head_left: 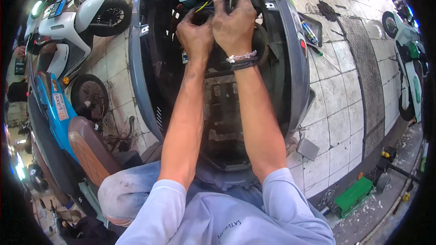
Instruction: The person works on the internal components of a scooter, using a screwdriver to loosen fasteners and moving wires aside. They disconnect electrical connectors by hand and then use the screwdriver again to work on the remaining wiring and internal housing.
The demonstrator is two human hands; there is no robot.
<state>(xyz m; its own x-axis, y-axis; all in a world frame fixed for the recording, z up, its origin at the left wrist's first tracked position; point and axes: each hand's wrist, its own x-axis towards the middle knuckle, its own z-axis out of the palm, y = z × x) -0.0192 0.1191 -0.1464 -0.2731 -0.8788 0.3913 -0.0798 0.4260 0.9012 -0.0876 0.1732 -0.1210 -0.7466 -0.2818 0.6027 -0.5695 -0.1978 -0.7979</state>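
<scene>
Both hands deep in the open scooter body [290, 63]: left hand [194, 34] and right hand [234, 20] pinch the wires [203, 5] tight; best tease them gently.

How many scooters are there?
4 that I can see: the grey scooter opened up under both hands, a white scooter at upper left, a blue scooter at left, and a white-and-green scooter at right. More may be hidden.

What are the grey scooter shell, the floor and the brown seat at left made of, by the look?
Grey scooter shell: likely moulded plastic, smooth and glossy. Floor: pale square tiles, probably ceramic, dark grout lines, grimy. Brown seat: looks like stitched vinyl or leather, with a diamond quilt pattern.
</scene>
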